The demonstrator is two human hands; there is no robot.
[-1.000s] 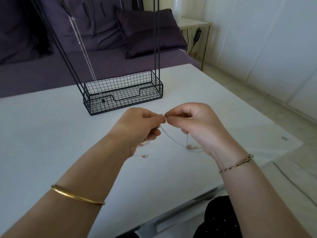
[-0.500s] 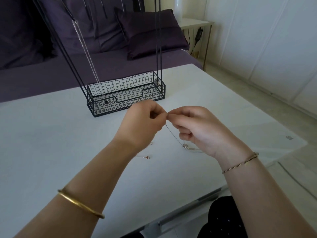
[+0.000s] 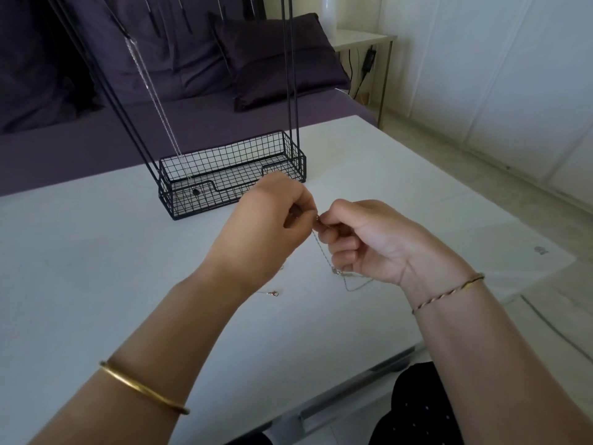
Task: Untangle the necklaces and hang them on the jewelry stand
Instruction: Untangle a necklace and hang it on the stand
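My left hand (image 3: 272,220) and my right hand (image 3: 362,239) meet fingertip to fingertip above the white table (image 3: 96,268), both pinching one end of a thin silver necklace (image 3: 321,252). Its chain drops from the pinch to the table and loops under my right hand. A second fine chain with a rose-gold clasp (image 3: 274,293) lies on the table below my left wrist. The black wire jewelry stand (image 3: 231,175) with its basket base sits just behind my hands. One silver necklace (image 3: 154,91) hangs from it on the left, its dark pendant inside the basket.
A purple sofa with cushions (image 3: 272,59) runs behind the table. A small side table (image 3: 362,36) stands at the back right. The table's right edge drops to a pale floor (image 3: 513,187). My dark dotted clothing (image 3: 417,406) shows below the near table edge.
Both hands have risen and shifted toward the stand, keeping their pinch on the chain end. My right wrist has turned so the palm faces more toward me.
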